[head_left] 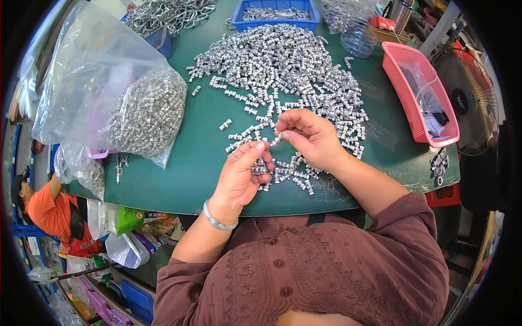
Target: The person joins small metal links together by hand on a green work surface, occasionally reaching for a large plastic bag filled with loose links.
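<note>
While a blue tray of metal bits sits at the top centre of the frame, a big clear bag stands open at the left, its lower right part bulging with small silver parts. Below it, at the left edge of the green table, hangs a smaller clear bag. At the upper right a clear jar lies near another bag of grey pieces. Farther right, a pink basket holds clear plastic, a white cord and a dark item. From top centre down to the middle spreads a heap of loose silver parts. Near the centre of the frame, the right hand has its thumb and index finger closed on one small part, its other fingers loosely bent. Just to the lower left, the left hand is turned partly palm up, fingers curled and thumb near the index fingertip; whether they grip anything, I cannot tell. Silver parts show beside those curled fingers.
</note>
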`<state>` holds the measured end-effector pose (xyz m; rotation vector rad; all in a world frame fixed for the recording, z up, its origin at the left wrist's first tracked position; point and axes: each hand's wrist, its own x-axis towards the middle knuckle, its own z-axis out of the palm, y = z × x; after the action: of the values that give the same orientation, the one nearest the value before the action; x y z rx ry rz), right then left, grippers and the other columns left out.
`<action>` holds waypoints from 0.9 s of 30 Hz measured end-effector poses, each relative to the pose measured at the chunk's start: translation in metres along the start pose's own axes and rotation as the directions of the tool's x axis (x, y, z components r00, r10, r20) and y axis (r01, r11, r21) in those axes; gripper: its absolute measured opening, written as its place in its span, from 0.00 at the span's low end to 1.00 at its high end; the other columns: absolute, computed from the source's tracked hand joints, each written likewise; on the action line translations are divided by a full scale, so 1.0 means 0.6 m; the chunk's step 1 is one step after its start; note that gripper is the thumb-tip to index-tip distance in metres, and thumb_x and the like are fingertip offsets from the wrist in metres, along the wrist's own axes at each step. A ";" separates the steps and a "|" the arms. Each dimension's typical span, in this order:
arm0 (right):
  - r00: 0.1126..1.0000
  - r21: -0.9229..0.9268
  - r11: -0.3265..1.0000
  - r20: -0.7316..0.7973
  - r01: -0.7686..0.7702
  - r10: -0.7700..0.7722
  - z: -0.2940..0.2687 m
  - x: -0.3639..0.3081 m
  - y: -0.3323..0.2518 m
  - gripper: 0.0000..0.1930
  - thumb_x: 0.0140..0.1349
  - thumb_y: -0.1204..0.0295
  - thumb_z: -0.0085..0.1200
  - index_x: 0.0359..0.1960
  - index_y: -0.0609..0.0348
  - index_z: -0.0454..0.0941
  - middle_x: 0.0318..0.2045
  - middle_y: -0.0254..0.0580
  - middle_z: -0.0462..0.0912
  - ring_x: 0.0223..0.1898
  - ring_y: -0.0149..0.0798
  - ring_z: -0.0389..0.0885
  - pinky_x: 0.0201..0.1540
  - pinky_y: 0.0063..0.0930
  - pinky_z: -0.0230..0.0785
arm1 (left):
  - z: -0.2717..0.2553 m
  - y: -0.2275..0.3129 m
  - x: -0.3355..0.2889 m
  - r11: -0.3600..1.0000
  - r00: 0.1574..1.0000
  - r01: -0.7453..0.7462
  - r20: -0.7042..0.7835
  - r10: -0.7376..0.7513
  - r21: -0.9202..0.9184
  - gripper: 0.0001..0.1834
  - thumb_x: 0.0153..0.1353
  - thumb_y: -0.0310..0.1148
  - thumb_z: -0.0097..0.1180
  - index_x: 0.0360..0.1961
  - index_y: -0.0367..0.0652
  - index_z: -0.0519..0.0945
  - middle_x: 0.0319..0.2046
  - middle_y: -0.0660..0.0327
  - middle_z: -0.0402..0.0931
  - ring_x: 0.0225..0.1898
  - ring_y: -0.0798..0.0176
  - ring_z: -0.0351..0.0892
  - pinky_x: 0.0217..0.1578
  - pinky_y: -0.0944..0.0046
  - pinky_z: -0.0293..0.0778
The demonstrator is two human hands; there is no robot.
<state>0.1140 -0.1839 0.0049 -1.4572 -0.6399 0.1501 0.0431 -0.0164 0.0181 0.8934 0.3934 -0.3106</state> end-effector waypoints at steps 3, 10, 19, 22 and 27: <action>1.000 0.171 0.985 0.014 -0.005 0.002 0.007 -0.003 -0.008 0.13 0.57 0.84 0.48 0.44 0.65 0.70 0.37 0.40 0.77 0.41 0.29 0.76 0.43 0.21 0.70 | 0.001 -0.002 0.001 0.999 0.999 0.029 0.024 -0.030 0.031 0.09 0.59 0.38 0.53 0.34 0.44 0.75 0.24 0.66 0.72 0.26 0.69 0.71 0.22 0.72 0.66; 0.994 0.041 0.998 0.090 0.053 -0.056 0.006 -0.005 -0.016 0.12 0.57 0.83 0.47 0.43 0.66 0.72 0.36 0.40 0.77 0.39 0.28 0.77 0.41 0.20 0.71 | 0.001 -0.008 0.001 0.982 0.996 -0.020 0.091 0.003 0.187 0.08 0.60 0.37 0.51 0.31 0.44 0.75 0.24 0.65 0.72 0.25 0.68 0.71 0.20 0.73 0.65; 0.975 -0.138 0.973 0.148 0.184 -0.164 0.000 0.001 -0.020 0.11 0.56 0.83 0.46 0.41 0.63 0.73 0.35 0.42 0.78 0.38 0.35 0.79 0.41 0.24 0.71 | -0.024 -0.008 0.011 0.949 0.948 0.206 0.289 -0.134 -0.237 0.13 0.62 0.40 0.44 0.31 0.42 0.74 0.23 0.63 0.70 0.27 0.64 0.68 0.22 0.70 0.63; 0.965 -0.186 0.956 0.174 0.227 -0.196 0.000 0.003 -0.022 0.11 0.55 0.83 0.47 0.40 0.63 0.73 0.34 0.43 0.79 0.38 0.36 0.79 0.41 0.24 0.71 | -0.023 -0.007 0.011 0.949 0.942 0.213 0.307 -0.137 -0.232 0.14 0.62 0.41 0.43 0.31 0.42 0.73 0.24 0.63 0.70 0.27 0.64 0.68 0.22 0.70 0.62; 0.965 -0.188 0.956 0.182 0.224 -0.190 0.000 0.002 -0.018 0.12 0.54 0.83 0.48 0.41 0.63 0.73 0.34 0.43 0.79 0.37 0.36 0.79 0.40 0.24 0.71 | -0.021 -0.008 0.011 0.940 0.942 0.232 0.300 -0.153 -0.250 0.15 0.63 0.42 0.42 0.31 0.42 0.74 0.23 0.63 0.70 0.27 0.64 0.68 0.22 0.70 0.63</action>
<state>0.1119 -0.1848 0.0158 -1.5770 -0.9615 0.0374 0.0444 -0.0095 0.0045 0.5206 0.2572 -0.5417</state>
